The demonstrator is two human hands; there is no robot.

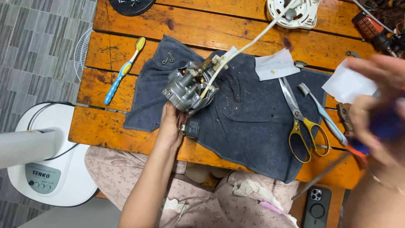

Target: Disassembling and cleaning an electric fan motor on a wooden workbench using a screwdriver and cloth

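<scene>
A: What does the left hand (171, 126) hold?
B: It grips the grey motor (188, 86) on the dark cloth (249, 122), at ten o'clock.
A: And the right hand (379, 114)?
B: At three o'clock, blurred, closed around a blue-handled screwdriver (337, 162).

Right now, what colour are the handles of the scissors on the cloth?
The scissors' handles are gold-yellow, seen in the head view.

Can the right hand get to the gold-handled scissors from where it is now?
Probably yes. The scissors lie flat and uncovered on the dark cloth, just beside the right hand. That hand is already gripping a screwdriver, though, so it would likely have to put it down first.
</scene>
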